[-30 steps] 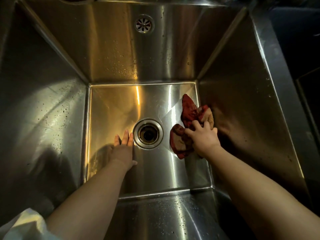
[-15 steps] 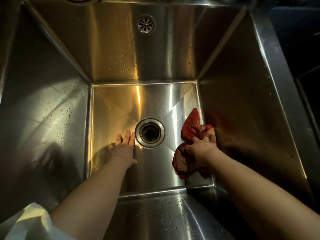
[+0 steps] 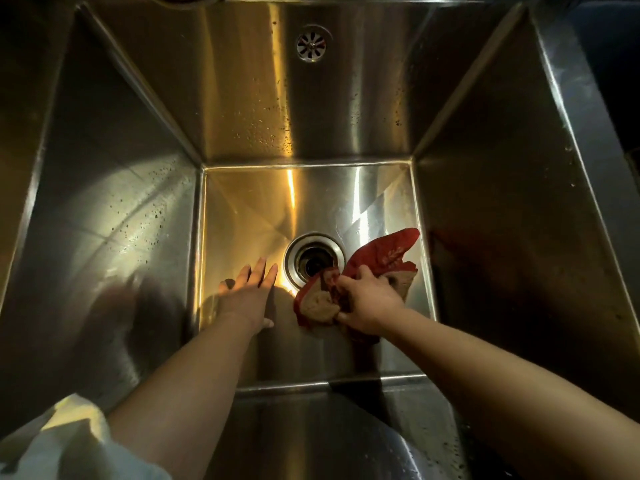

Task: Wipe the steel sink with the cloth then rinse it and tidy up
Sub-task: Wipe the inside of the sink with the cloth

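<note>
A single view is being supplied by a wide-angle camera worn on the head. The lens is being aimed forward and steeply down into the steel sink (image 3: 519, 202), at close range above the basin. The drain (image 3: 314, 259) is being framed just below centre, the overflow grille (image 3: 311, 46) near the top edge. The left forearm (image 3: 194, 386) and right forearm (image 3: 485, 368) are being cut off by the bottom edge.
</note>
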Tool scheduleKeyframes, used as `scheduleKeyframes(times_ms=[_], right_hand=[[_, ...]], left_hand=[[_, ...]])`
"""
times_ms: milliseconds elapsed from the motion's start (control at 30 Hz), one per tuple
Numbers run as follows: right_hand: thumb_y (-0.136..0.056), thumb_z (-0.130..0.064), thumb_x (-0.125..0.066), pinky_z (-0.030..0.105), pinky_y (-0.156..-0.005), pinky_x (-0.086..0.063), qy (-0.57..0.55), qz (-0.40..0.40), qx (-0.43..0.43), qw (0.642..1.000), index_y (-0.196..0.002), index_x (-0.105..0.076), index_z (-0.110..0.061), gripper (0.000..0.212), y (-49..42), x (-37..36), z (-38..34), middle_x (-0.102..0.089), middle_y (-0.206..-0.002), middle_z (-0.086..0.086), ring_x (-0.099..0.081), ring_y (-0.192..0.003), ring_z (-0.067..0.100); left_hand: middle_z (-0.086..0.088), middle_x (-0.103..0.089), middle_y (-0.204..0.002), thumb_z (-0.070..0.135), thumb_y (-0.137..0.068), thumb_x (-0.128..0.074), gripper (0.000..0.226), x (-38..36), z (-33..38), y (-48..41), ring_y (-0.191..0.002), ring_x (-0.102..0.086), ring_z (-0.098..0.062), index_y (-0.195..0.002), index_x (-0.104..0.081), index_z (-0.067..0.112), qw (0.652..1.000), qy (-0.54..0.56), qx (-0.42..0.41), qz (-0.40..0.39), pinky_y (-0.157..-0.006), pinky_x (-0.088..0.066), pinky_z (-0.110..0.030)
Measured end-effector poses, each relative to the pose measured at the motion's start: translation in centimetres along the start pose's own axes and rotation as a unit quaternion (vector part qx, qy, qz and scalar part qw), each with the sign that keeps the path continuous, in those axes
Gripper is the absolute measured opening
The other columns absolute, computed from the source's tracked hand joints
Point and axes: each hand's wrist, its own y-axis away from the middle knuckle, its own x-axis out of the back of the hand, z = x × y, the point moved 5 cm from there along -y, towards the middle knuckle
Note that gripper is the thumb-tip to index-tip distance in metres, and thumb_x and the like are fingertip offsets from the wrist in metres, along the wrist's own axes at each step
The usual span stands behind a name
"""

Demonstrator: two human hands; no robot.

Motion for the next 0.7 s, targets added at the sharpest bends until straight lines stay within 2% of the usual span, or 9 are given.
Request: scheduleKeyframes(times_ms=[100, 200, 333, 433, 500, 600, 633, 700], right_hand=[[-0.078, -0.041, -0.065, 0.044, -0.085, -0.046, -0.021, 0.027, -0.022, 0.999, -0.123, -0.043, -0.035, 0.05, -0.4, 0.9, 0.6, -0.035, -0.121, 0.006, -0.043, -0.107, 0.039], [-0.08, -0.032, -0.062, 0.045, -0.084, -0.046, -0.039, 0.092, -0.031, 0.995, -0.12, -0.046, -0.034, 0.043, -1.2, 2.7, 1.2, -0.036, -0.12, 0.006, -0.043, -0.104, 0.038], [-0.084, -0.034, -0.059, 0.051, -0.092, -0.041, -0.075, 0.165, -0.102, 0.978, -0.12, -0.048, -0.031, 0.038, -1.9, 3.7, 1.8, -0.034, -0.128, 0.007, -0.039, -0.109, 0.038], [-0.082, -0.042, -0.059, 0.052, -0.096, -0.034, -0.05, 0.159, -0.111, 0.98, -0.13, -0.041, -0.033, 0.052, -1.9, 2.8, 1.7, -0.03, -0.141, 0.006, -0.033, -0.12, 0.036], [-0.076, -0.05, -0.062, 0.055, -0.1, -0.029, -0.044, 0.157, -0.124, 0.979, -0.138, -0.03, -0.036, 0.071, -2.0, 2.7, 2.3, -0.017, -0.151, 0.005, -0.022, -0.131, 0.036], [-0.069, -0.058, -0.067, 0.059, -0.104, -0.025, -0.084, 0.121, -0.203, 0.968, -0.146, -0.013, -0.031, 0.097, -2.1, 2.8, 3.5, -0.001, -0.156, 0.006, -0.005, -0.139, 0.04], [-0.068, -0.057, -0.068, 0.057, -0.104, -0.027, -0.106, 0.112, -0.217, 0.964, -0.146, -0.016, -0.027, 0.098, -2.2, 2.7, 3.5, -0.002, -0.156, 0.008, -0.007, -0.139, 0.041], [-0.068, -0.051, -0.07, 0.049, -0.103, -0.033, -0.131, 0.124, -0.209, 0.961, -0.139, -0.032, -0.02, 0.086, -2.3, 2.9, 3.1, -0.012, -0.153, 0.011, -0.019, -0.134, 0.041]], left_hand=[[0.004, 0.024, -0.155, 0.04, -0.079, -0.07, 0.109, 0.0, -0.3, -0.2, -0.145, 0.006, -0.024, -0.148, 0.013, 0.031, 1.0, -0.001, -0.001, -0.004, -0.112, -0.017, -0.052], [0.005, 0.024, -0.155, 0.039, -0.08, -0.07, 0.107, 0.2, -0.2, -0.4, -0.145, 0.005, -0.024, -0.148, 0.012, 0.031, 1.0, 0.003, -0.001, -0.009, -0.112, -0.018, -0.051], [0.004, 0.024, -0.155, 0.039, -0.082, -0.068, 0.104, 0.6, 0.1, -0.4, -0.145, 0.007, -0.024, -0.149, 0.011, 0.029, 1.0, 0.013, 0.003, -0.027, -0.113, -0.015, -0.051], [0.004, 0.025, -0.155, 0.039, -0.083, -0.067, 0.103, 0.9, 0.5, -0.3, -0.145, 0.008, -0.024, -0.149, 0.011, 0.029, 0.999, 0.028, 0.003, -0.023, -0.113, -0.016, -0.051], [0.003, 0.025, -0.155, 0.041, -0.084, -0.065, 0.102, 1.3, 0.9, -0.2, -0.145, 0.007, -0.024, -0.148, 0.013, 0.028, 0.999, 0.035, 0.0, -0.012, -0.114, -0.017, -0.05], [0.004, 0.025, -0.155, 0.047, -0.085, -0.061, 0.1, 2.0, 1.4, -0.6, -0.145, 0.006, -0.024, -0.148, 0.015, 0.029, 0.999, 0.054, -0.009, 0.005, -0.114, -0.018, -0.048], [0.005, 0.024, -0.155, 0.049, -0.085, -0.06, 0.1, 2.3, 1.6, -0.7, -0.145, 0.006, -0.023, -0.148, 0.015, 0.029, 0.998, 0.067, -0.016, 0.011, -0.115, -0.017, -0.048], [0.006, 0.022, -0.155, 0.056, -0.083, -0.058, 0.1, 2.9, 2.4, -1.2, -0.145, 0.006, -0.021, -0.148, 0.014, 0.031, 0.994, 0.101, -0.045, 0.028, -0.115, -0.016, -0.047]])
